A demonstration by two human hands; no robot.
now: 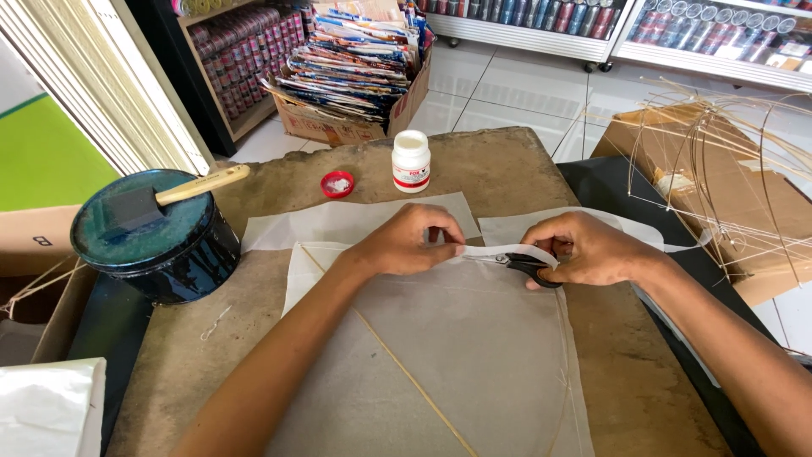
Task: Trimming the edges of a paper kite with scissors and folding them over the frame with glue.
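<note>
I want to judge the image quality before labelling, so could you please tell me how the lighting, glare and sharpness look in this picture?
In the head view, soft daylight gives even lighting; the left hand, right hand and scissors are sharp; the floor tiles show glare; the round tin carries bright reflections; straight lines bend at the edges from the wide lens.

white tiled floor (499,85) in bright daylight. wooden shelf (245,59) of packaged goods at left; metal display racks (592,34) along the far wall. worn brown table (507,169) in foreground.
</note>
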